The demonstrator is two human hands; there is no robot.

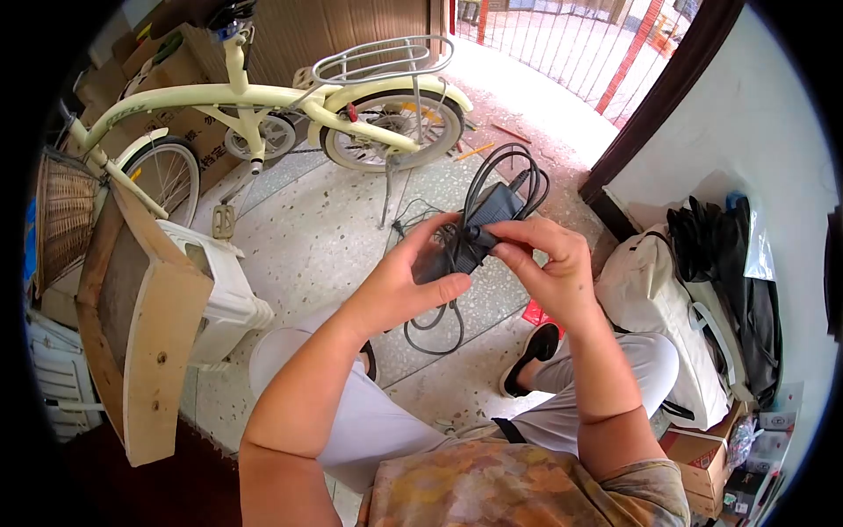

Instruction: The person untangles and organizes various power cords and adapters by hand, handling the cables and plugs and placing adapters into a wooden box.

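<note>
My left hand [406,283] is closed around the lower end of a black power adapter [495,205], thumb on one side and fingers on the other. A coiled black cable [475,187] is bundled against the adapter, with loops rising above it and one loop [459,332] hanging below. My right hand [559,266] pinches a short black connector [479,235] on the cable, close against the adapter's face. Part of the adapter is hidden behind my fingers and the cable. Thin dark wires [413,215] show just beyond my left fingertips.
A pale yellow bicycle [290,95] stands ahead on its kickstand. To the left are a wooden frame [158,351] and a white plastic stool [219,299]. A cream bag [654,307] and black bags [738,272] lean on the right wall, above a cardboard box [698,461]. Pencils [475,152] lie near the doorway.
</note>
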